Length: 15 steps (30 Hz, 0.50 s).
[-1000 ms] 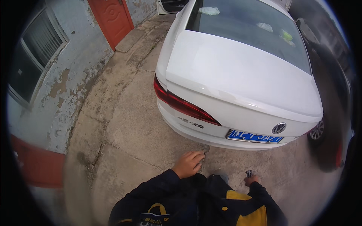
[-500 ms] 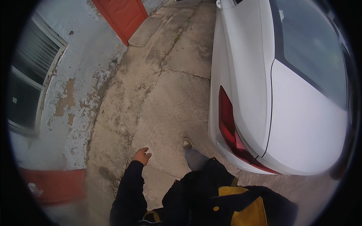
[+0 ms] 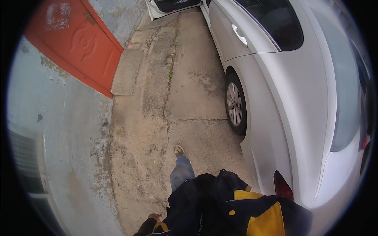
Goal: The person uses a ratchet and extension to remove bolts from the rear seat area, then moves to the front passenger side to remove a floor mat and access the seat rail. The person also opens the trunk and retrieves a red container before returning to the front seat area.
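My left hand (image 3: pixel 155 216) hangs low at my left side, beside the dark jacket (image 3: pixel 189 208) with yellow patches. Only part of it shows past the sleeve; the fingers look loosely apart and nothing is seen in them. It touches neither the wall nor the car. My right hand is out of sight. To my right stands a white car (image 3: pixel 271 90), its rear wheel (image 3: pixel 235 103) and door handle (image 3: pixel 239 35) ahead of me. One shoe (image 3: pixel 179 150) steps forward on the concrete under a blue trouser leg (image 3: pixel 182 171).
A peeling pale-blue wall (image 3: pixel 75 129) runs along my left, with a red door (image 3: pixel 78 43) and a low concrete step (image 3: pixel 126 74). Far ahead, an open car door (image 3: pixel 173 6) reaches across the cracked concrete path (image 3: pixel 197 94). A window (image 3: pixel 27 165) lies at the lower left.
I have moved forward along the car; its rear light has slipped back and the wheel and open door have come into view. My left hand has swung down and back toward my body.
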Motion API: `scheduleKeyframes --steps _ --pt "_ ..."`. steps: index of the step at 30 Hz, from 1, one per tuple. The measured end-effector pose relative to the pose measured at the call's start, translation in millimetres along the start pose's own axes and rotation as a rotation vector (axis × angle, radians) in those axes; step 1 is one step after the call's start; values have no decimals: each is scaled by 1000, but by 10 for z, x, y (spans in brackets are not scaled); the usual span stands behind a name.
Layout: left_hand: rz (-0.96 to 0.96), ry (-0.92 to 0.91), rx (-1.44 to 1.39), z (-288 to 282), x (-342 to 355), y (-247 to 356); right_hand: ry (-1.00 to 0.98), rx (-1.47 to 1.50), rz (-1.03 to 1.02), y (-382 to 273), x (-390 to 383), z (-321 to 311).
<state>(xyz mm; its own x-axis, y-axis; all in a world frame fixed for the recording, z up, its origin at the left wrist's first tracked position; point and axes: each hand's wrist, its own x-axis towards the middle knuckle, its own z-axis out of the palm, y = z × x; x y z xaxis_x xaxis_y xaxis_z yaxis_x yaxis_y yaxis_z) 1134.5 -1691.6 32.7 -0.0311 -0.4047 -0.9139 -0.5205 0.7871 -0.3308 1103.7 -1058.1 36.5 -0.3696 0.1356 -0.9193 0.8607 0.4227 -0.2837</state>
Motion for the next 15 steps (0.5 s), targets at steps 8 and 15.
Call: scheduleKeyframes --steps 8,15 --pt "851 760 -499 -6221 -909 4202 197 181 283 -1934 572 -1623" --pt "1306 642 -550 -8339 -1912 7298 251 457 179 -4538 2201 -3741"
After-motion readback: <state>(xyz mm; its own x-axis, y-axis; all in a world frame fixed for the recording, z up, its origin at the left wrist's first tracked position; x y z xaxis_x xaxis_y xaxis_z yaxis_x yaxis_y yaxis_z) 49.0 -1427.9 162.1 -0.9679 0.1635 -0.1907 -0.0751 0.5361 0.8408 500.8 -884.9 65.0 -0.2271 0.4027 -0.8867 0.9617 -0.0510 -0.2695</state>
